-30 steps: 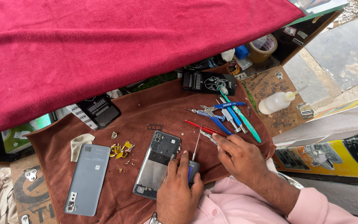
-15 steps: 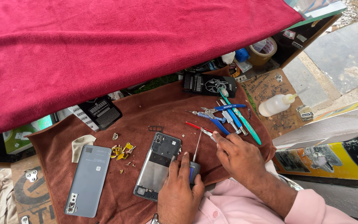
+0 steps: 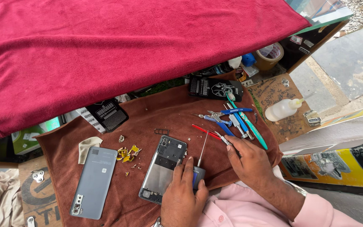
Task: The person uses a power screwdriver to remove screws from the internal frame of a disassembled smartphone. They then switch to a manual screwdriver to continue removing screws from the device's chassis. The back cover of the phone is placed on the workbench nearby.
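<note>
While left hand (image 3: 183, 195) stays on opened phone (image 3: 163, 168), right hand (image 3: 248, 162) unmoved.

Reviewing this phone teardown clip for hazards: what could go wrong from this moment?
1. The left hand rests on the opened phone with a screwdriver beside it; a slip could gouge the exposed board.
2. Small yellow scraps lie loose on the brown cloth; tiny parts could get lost.
3. The right hand reaches into crowded tweezers and pliers; it could knock them off.
</note>
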